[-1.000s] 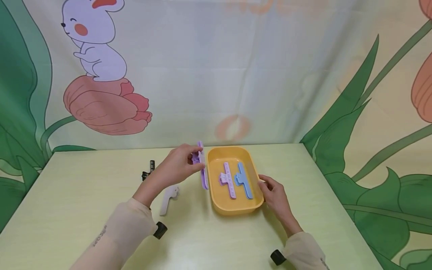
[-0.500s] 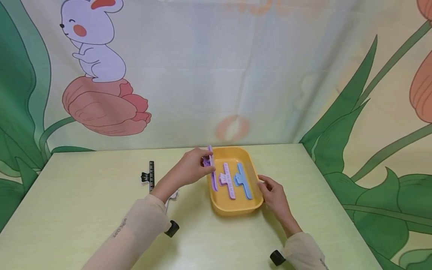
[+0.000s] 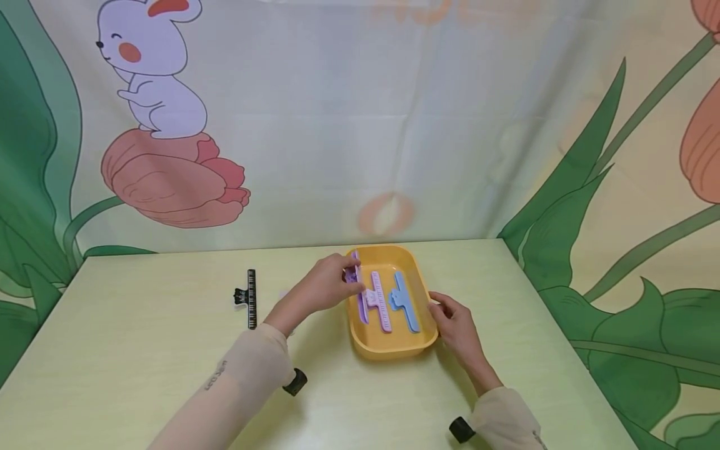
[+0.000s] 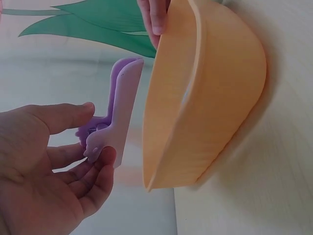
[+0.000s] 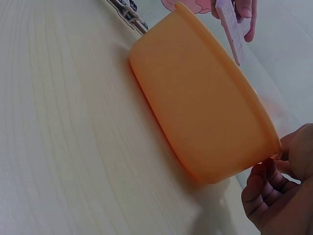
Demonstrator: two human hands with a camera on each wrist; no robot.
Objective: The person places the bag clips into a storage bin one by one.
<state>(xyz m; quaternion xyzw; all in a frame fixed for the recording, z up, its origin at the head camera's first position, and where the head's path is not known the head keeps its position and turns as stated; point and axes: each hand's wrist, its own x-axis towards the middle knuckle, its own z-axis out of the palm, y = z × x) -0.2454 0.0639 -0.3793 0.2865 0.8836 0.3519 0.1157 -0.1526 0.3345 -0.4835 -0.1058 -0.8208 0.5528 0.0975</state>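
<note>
My left hand (image 3: 329,282) pinches a purple long-bar clip (image 4: 124,107) by its handles, its bar on edge over the left side of a yellow plastic tub (image 3: 388,347). The wrist views show this clip above the rim. Inside the tub lie a pink-lilac clip (image 3: 381,306) with ruler-like marks and a blue clip (image 3: 406,303), side by side. My right hand (image 3: 458,322) holds the tub's right rim, thumb and fingers pinching the edge, seen closer in the right wrist view.
A black-and-white clip with a piano-key pattern (image 3: 251,300) lies on the pale wooden table (image 3: 140,350), left of the tub. Another pale clip is almost wholly hidden by my left forearm. A printed curtain (image 3: 315,125) hangs behind the table's far edge.
My left hand has moved right with the purple clip, from beside the tub to over its left part, and slightly lower. My right hand stays on the rim.
</note>
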